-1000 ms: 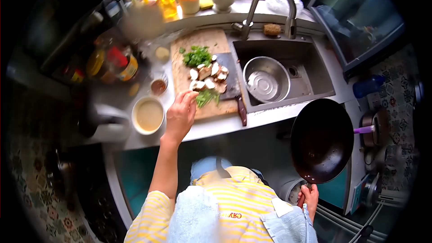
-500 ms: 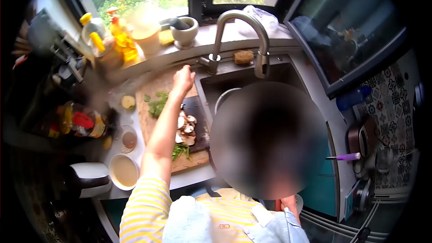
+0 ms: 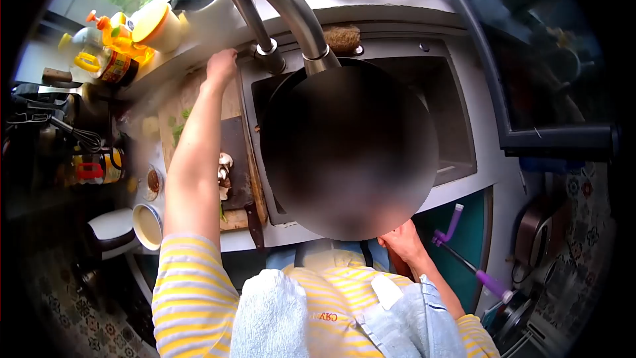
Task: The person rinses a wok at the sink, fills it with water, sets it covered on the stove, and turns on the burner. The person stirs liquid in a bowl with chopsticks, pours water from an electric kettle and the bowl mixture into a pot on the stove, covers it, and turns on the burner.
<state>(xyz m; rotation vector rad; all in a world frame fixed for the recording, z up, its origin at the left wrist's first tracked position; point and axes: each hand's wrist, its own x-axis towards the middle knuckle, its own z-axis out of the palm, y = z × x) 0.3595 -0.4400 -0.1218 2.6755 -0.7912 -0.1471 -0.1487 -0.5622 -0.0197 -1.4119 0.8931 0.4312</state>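
My right hand (image 3: 404, 244) is closed around the handle of a large dark wok (image 3: 348, 139), which hangs over the sink (image 3: 457, 119). The wok's inside is blurred, and part of it lies under the faucet spout (image 3: 291, 0). My left hand (image 3: 222, 68) is beside the faucet base, fingers curled near its side lever; I cannot tell whether they touch it. Below my left arm is a wooden cutting board (image 3: 228, 96) with sliced mushrooms (image 3: 225, 169), greens (image 3: 177, 129) and a dark-bladed cleaver (image 3: 238, 142). My forearm hides part of the board.
Oil bottles (image 3: 122, 46), a lidded tub (image 3: 159, 28) and a mortar (image 3: 212, 6) line the sill. A brown sponge (image 3: 342, 38) sits behind the sink. A bowl (image 3: 147, 225) stands left of the board. An open window pane (image 3: 550, 59) juts in at right.
My view has tilted and shifted. The wok has moved up and forward, under the spout, with my right hand on its handle. My left hand has come closer to the faucet base.
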